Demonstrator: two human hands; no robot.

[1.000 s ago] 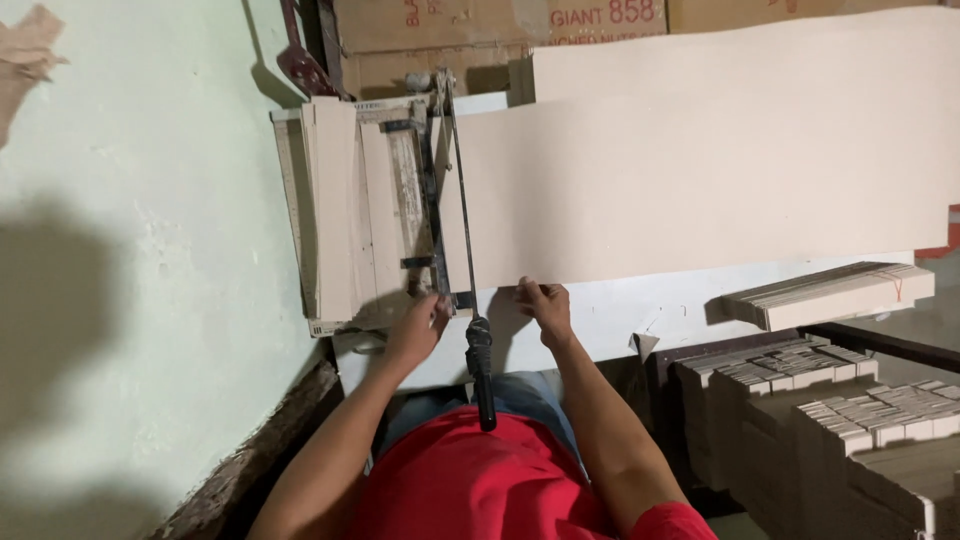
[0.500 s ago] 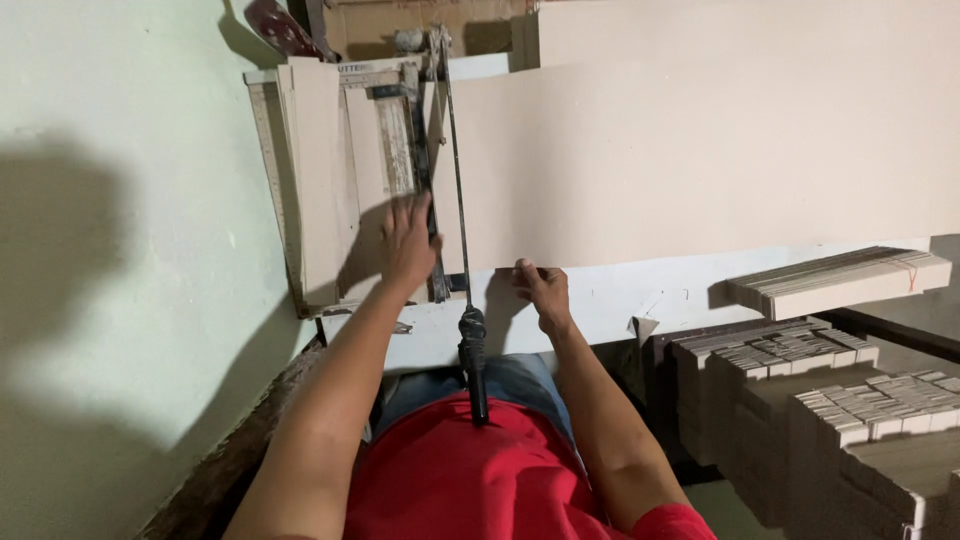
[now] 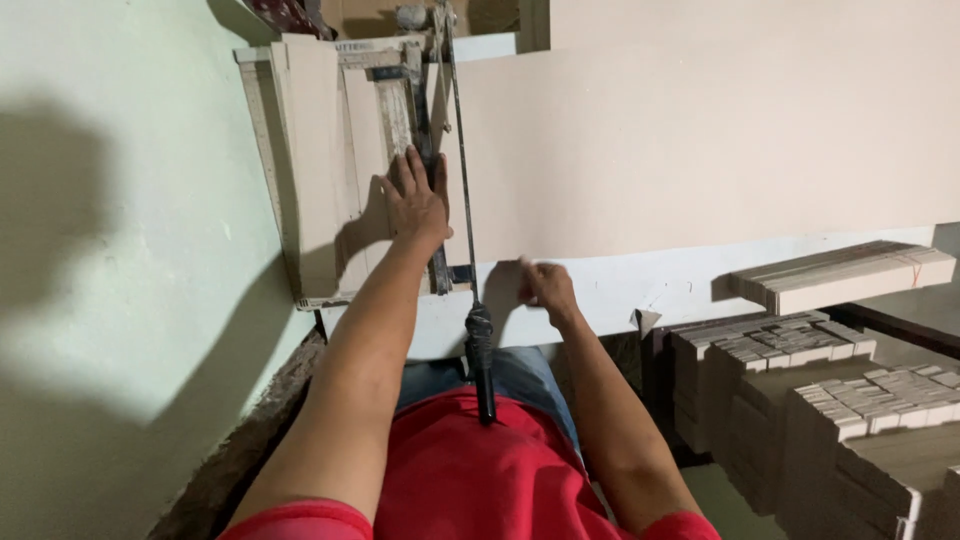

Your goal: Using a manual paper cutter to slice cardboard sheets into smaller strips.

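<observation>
A manual tile cutter (image 3: pixel 440 150) lies on a white bench (image 3: pixel 620 295), its long lever and black handle (image 3: pixel 482 350) pointing toward me. A large beige tile (image 3: pixel 700 150) rests in the cutter and stretches to the right. A narrow beige strip (image 3: pixel 320 170) lies on the left side of the cutter. My left hand (image 3: pixel 415 205) lies flat with fingers spread on the cutter bed, just left of the rail. My right hand (image 3: pixel 545 285) pinches the near edge of the large tile, right of the handle.
A pale green wall (image 3: pixel 130 260) runs close along the left. Stacks of cut tile strips (image 3: pixel 850 390) stand at lower right, with a bundle of strips (image 3: pixel 840 275) on the bench edge. Cardboard boxes sit behind the cutter at the top.
My left hand has slid from the near edge of the cutter farther up the bed beside the rail. My right hand stays at the tile's near edge.
</observation>
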